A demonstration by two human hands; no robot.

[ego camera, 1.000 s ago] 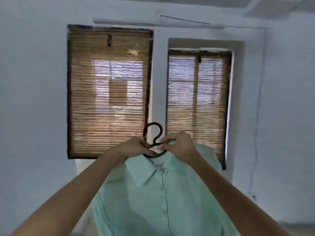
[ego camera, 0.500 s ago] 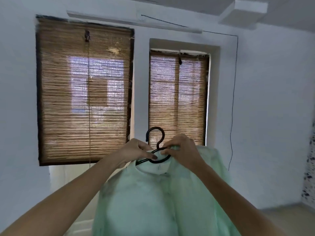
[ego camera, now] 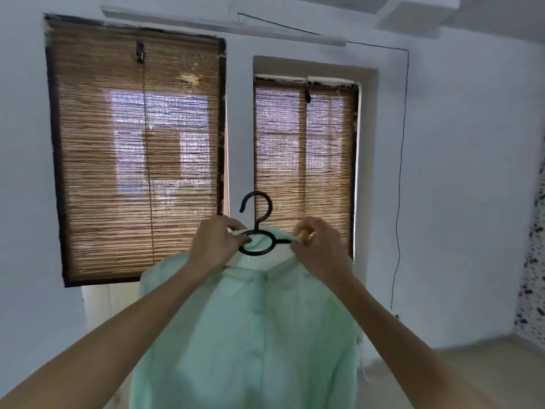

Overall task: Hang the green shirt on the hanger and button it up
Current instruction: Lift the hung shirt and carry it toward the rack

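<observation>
Pale green cloth is pinched by both hands at the collar: left hand [ego camera: 216, 249] and right hand [ego camera: 317, 250] grip either side of the black hanger [ego camera: 257, 231]. Between them, the green shirt [ego camera: 250, 335] hangs straight down, plain side facing the wearer, buttons unseen.

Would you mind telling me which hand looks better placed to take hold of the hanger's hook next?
Probably the left hand: it already grips the hanger at its ring, just below the hook. The right hand is pinching the shirt collar further to the side.
</observation>
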